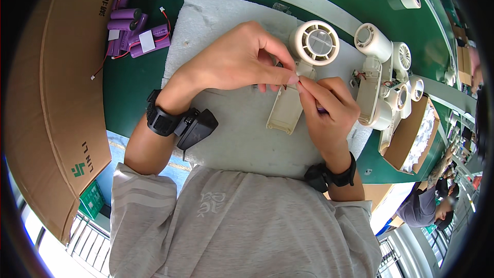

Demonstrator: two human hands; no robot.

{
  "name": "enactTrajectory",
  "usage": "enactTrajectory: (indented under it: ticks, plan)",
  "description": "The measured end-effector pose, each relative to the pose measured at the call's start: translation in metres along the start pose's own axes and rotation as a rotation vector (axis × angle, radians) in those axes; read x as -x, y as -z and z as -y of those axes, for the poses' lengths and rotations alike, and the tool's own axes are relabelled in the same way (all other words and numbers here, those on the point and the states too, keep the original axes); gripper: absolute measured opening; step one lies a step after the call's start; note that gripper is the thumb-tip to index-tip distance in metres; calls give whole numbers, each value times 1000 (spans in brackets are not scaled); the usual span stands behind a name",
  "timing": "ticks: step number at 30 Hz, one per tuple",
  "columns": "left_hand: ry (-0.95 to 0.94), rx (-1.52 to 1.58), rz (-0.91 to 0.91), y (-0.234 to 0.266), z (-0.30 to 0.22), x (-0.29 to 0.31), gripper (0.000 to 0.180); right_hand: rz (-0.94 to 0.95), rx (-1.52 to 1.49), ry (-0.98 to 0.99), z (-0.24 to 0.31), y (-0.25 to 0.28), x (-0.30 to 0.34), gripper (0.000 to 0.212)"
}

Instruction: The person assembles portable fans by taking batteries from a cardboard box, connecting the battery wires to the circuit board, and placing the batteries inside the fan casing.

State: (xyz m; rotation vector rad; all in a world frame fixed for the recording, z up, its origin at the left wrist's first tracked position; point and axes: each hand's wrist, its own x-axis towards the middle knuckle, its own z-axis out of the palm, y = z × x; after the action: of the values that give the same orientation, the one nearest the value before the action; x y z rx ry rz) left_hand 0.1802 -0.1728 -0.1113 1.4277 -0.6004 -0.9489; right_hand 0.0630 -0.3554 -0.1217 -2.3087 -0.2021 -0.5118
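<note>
My left hand (242, 62) and my right hand (332, 110) meet fingertip to fingertip above a cream handheld fan (317, 44). Thumb and forefinger of the left hand are pinched together; a bit of red, perhaps wire, shows where the two hands touch, too small to make out. Curled in the right hand is a purple battery (321, 107), mostly hidden by the fingers. The fan lies with its round grille up, and its hollow handle shell (284, 113) points toward me, the upper part covered by my hands.
A white foam pad (226, 123) lies under the work on the green table. Purple battery packs (149, 42) with wires are at the left, beside a tall cardboard box (56, 87). Several cream fans (373, 44) and an open carton (411, 139) stand at the right. A co-worker (424, 208) sits farther right.
</note>
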Motion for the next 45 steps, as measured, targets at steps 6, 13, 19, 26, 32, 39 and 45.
enactTrajectory:
  ticks: [6, 13, 19, 26, 32, 39, 45]
  plan:
    - [16, -19, 13, 1, 1, 1, 12, 96, -123, -180, 6, 2, -4, 16]
    - [-148, -81, -77, -4, 7, -1, 11, 112, -174, -240, 3, 2, -5, 15]
    - [-231, -161, -102, -5, 7, -3, 9, 122, -205, -220, 2, 1, -3, 16]
    - [-235, -184, -153, -7, 4, -3, 9, 106, -212, -161, 1, -1, 0, 17]
    - [-123, -62, -44, -1, 6, -1, 11, 79, -190, -215, 2, 1, -3, 15]
    - [79, -1, 109, 10, -2, 0, 34, 122, -192, -167, -1, 0, 0, 19]
    - [27, 90, 55, 8, 1, 0, 34, 102, -134, -121, 2, -1, 1, 21]
